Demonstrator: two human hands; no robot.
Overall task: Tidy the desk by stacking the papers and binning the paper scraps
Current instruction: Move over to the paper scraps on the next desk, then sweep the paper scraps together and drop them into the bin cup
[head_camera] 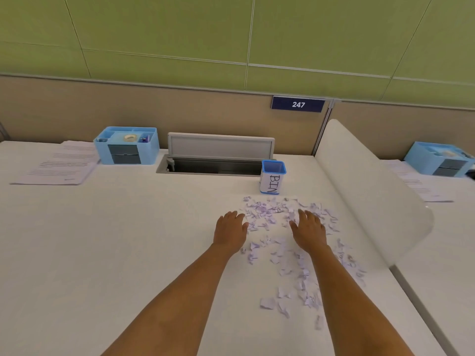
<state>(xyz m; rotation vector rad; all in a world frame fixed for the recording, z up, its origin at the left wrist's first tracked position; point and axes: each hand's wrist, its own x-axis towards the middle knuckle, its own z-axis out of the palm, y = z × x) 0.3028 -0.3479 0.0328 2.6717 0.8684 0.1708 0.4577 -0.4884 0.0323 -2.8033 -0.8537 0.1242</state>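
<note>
One stack of papers [55, 165] lay at the tabletop's [102, 240] far left edge, so binning seemed the step in hand. Left hand [230, 228] and right hand [309, 227], fingers spread flat, lay among paper scraps [267, 214] near the right edge, just before the bin [273, 177]; next they would need raking together. The bin's inside was hidden

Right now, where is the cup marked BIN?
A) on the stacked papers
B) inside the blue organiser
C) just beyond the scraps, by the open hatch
C: the BIN cup stands upright just past the far edge of the scraps, at the right end of the open hatch.
</note>
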